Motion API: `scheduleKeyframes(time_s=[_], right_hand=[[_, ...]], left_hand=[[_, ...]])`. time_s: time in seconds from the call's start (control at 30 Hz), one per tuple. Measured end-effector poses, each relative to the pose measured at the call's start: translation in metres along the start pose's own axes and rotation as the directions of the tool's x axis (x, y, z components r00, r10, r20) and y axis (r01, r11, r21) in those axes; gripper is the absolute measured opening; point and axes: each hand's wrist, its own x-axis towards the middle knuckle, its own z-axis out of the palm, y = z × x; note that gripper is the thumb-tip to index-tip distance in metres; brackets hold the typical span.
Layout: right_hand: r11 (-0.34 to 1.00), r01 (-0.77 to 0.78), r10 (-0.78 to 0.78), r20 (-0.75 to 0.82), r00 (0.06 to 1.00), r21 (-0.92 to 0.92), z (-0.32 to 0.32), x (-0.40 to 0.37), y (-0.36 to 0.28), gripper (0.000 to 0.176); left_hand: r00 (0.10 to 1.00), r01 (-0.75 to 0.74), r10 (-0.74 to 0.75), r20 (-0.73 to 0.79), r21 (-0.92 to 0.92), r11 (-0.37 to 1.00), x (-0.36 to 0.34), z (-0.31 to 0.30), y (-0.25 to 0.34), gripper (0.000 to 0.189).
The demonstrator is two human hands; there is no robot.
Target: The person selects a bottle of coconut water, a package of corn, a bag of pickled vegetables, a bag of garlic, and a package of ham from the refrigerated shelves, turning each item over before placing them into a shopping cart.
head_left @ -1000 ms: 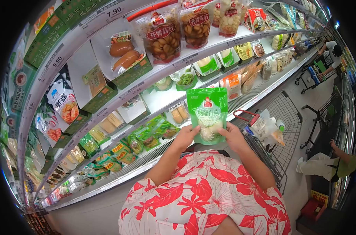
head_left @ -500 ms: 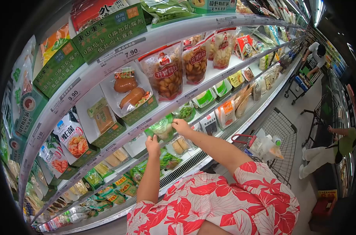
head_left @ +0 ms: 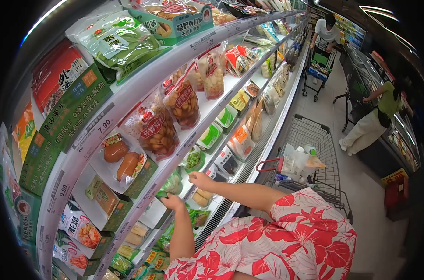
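Observation:
A green-and-clear produce package (head_left: 173, 182) is low on the shelf, at the edge of a compartment. My left hand (head_left: 173, 201) is closed at its lower edge, thumb uppermost. Just to the right of the package is my right hand (head_left: 201, 180), its fingers curled; what they hold, if anything, is hidden. Beyond that hand sits a tray of green vegetables (head_left: 193, 160). A pale yellowish pack (head_left: 202, 197) lies below my right wrist.
A shopping cart (head_left: 310, 135) with bottles and bags stands to my right. Two people with carts are farther along the aisle. Shelf rails (head_left: 142, 60) with packaged foods curve close on my left. A red bin (head_left: 396, 190) is on the floor at right.
My view has turned to the right, so the shelves shift left. The package has gone lower toward the shelf, and my right hand now appears apart from its visible green part.

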Motion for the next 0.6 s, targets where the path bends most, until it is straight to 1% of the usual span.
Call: scheduleKeyframes(time_s=[0.03, 0.07, 0.13, 0.17, 0.2, 0.27, 0.3, 0.33, 0.37, 0.4, 0.43, 0.47, 0.5, 0.53, 0.6], right_hand=[[0.998, -0.055, 0.055, 0.019, 0.998, -0.01, -0.016, -0.022, -0.015, 0.044], [0.998, -0.06, 0.06, -0.003, 0.998, -0.003, -0.032, -0.043, -0.019, 0.044], [0.998, 0.052, -0.051, -0.009, 0.999, 0.04, -0.064, -0.086, -0.018, 0.041], [0.994, 0.09, -0.087, -0.059, 0.994, 0.053, -0.083, -0.111, -0.016, 0.039], [0.989, 0.13, -0.123, -0.108, 0.987, 0.063, -0.103, -0.137, -0.016, 0.038], [0.992, 0.106, -0.12, -0.235, 0.965, -0.069, -0.147, -0.197, -0.037, 0.035], [0.988, 0.043, -0.089, -0.324, 0.942, -0.148, -0.168, -0.219, -0.035, 0.033], [0.975, -0.028, -0.065, -0.409, 0.91, -0.219, -0.187, -0.241, -0.029, 0.032], [0.976, -0.008, -0.106, -0.507, 0.855, -0.217, -0.204, -0.259, -0.013, 0.033], [0.976, 0.013, -0.145, -0.598, 0.788, -0.219, -0.218, -0.274, 0.002, 0.033], [0.977, 0.011, -0.142, -0.611, 0.779, -0.214, -0.229, -0.291, 0.008, 0.033], [0.98, -0.046, -0.101, -0.689, 0.718, -0.191, -0.238, -0.306, 0.012, 0.033], [0.981, -0.101, -0.059, -0.759, 0.648, -0.163, -0.245, -0.32, 0.015, 0.033], [0.982, -0.103, -0.057, -0.768, 0.638, -0.158, -0.249, -0.331, 0.016, 0.033], [0.973, -0.147, -0.059, -0.803, 0.593, -0.18, -0.252, -0.354, 0.019, 0.034]], left_hand=[[0.999, -0.043, 0.044, -0.032, 0.014, 0.999, -0.001, 0.003, 0.001, 0.028], [0.999, -0.049, 0.05, -0.008, 0.016, 0.999, -0.001, 0.005, 0.002, 0.028], [1.0, -0.024, 0.024, -0.003, 0.08, 0.996, -0.001, 0.005, 0.002, 0.031], [0.999, 0.037, -0.037, -0.022, 0.005, 0.999, -0.003, 0.007, 0.001, 0.035], [1.0, 0.025, -0.025, 0.009, 0.005, 1.0, -0.006, 0.007, 0.003, 0.035], [0.999, 0.02, -0.017, 0.029, -0.089, 0.996, -0.013, 0.002, 0.005, 0.04], [0.999, 0.011, -0.007, 0.05, -0.086, 0.996, -0.016, -0.002, 0.006, 0.04], [0.997, 0.012, -0.008, 0.08, -0.047, 0.999, -0.019, -0.006, 0.007, 0.044], [0.994, 0.011, -0.01, 0.107, -0.009, 1.0, -0.021, -0.007, 0.007, 0.047], [0.992, 0.002, -0.001, 0.123, -0.008, 1.0, -0.022, -0.007, 0.005, 0.047], [0.994, -0.03, 0.028, 0.105, 0.025, 0.999, -0.024, -0.008, 0.002, 0.049], [0.995, -0.062, 0.056, 0.087, 0.058, 0.996, -0.031, -0.006, 0.008, 0.051], [0.995, -0.079, 0.078, 0.066, 0.012, 0.997, -0.039, -0.006, 0.015, 0.053], [0.995, -0.095, 0.094, 0.044, 0.036, 0.995, -0.043, -0.004, 0.018, 0.055], [0.998, -0.062, 0.06, 0.028, 0.069, 0.996, -0.054, -0.002, 0.025, 0.058]])
